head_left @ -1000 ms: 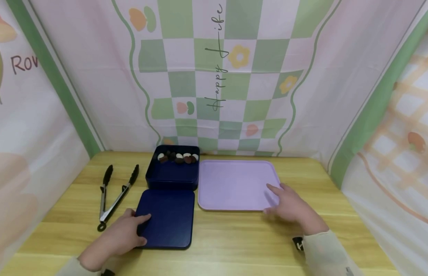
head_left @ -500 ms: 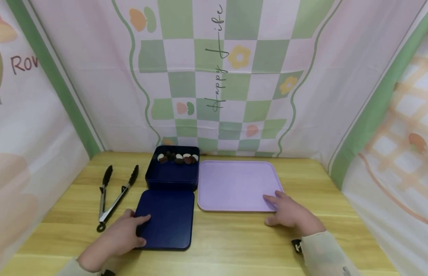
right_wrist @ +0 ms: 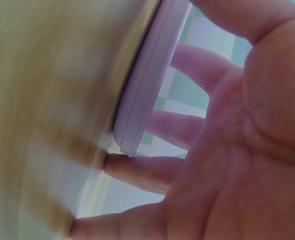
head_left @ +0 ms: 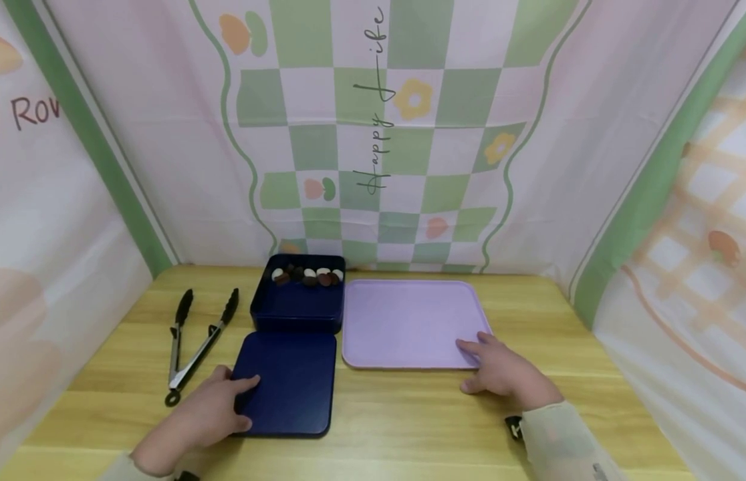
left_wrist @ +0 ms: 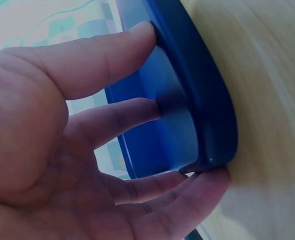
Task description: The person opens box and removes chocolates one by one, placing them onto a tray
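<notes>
My left hand (head_left: 198,411) rests at the near left corner of a dark blue square lid (head_left: 295,387). Its index finger lies on the top, and the thumb touches the near edge. In the left wrist view, the other fingers reach past the corner of the lid (left_wrist: 207,100). At the near right corner of a lilac rectangular tray (head_left: 403,324) is my right hand (head_left: 502,367), fingers spread. The right wrist view has some of its fingertips behind the tray's edge (right_wrist: 142,95) and two down on the wooden table (right_wrist: 42,120).
Behind the lid stands an open dark blue box (head_left: 297,308) with a row of white and brown candy-like pieces (head_left: 310,275) at its back. Black-tipped metal tongs (head_left: 195,361) lie spread on the left. A patterned curtain (head_left: 409,147) hangs behind the table.
My right hand has moved from the tray's right side toward its near right corner, and the thumb has come off the tray. The left hand stays on the lid.
</notes>
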### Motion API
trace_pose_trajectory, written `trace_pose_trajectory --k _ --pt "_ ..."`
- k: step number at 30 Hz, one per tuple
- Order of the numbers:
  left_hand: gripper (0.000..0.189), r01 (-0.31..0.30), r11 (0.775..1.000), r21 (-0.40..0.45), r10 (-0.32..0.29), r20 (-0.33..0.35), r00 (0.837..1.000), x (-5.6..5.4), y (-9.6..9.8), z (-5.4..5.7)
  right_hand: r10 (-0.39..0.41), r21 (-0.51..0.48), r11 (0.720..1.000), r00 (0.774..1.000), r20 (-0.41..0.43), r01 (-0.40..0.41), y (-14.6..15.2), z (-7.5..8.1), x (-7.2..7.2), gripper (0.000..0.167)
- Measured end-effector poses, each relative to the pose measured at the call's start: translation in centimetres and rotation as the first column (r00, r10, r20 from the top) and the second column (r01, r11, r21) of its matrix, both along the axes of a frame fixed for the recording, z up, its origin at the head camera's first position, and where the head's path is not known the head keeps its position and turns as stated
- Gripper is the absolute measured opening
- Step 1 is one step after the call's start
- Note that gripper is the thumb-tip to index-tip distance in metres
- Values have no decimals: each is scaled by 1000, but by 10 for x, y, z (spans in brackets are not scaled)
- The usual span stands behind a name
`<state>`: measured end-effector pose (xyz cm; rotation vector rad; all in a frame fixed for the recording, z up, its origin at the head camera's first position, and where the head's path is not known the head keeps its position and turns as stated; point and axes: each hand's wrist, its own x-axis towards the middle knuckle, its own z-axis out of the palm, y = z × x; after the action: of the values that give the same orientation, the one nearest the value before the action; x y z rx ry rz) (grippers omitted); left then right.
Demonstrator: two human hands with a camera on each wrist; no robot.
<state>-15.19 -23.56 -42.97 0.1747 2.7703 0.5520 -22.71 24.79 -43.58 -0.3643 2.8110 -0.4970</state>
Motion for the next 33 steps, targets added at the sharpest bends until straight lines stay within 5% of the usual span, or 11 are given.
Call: trace_pose_trajectory --k 15,20,23,26,30,33 --pt "71 -4 1000 30 3 23 1000 -3 -8 3 -3 18 1000 1000 5 3 -1 1 0 86" --pt "82 -41 996 84 49 -91 995 -8 -31 13 2 21 1000 1000 2 -2 -2 2 0 85" --pt "89 -84 993 80 98 -191 977 -11 -48 22 3 22 1000 1000 0 -3 -2 3 -1 85" --pt "95 -164 986 39 169 -219 961 -16 -64 29 0 21 1000 1000 2 0 -2 2 -1 86" --pt "101 -237 971 -35 231 -137 963 -20 -79 30 -6 18 1000 1000 6 6 -2 2 -1 86" --pt "102 -236 970 -57 232 -78 970 -22 -85 22 -5 18 1000 1000 4 5 -2 2 -1 86"
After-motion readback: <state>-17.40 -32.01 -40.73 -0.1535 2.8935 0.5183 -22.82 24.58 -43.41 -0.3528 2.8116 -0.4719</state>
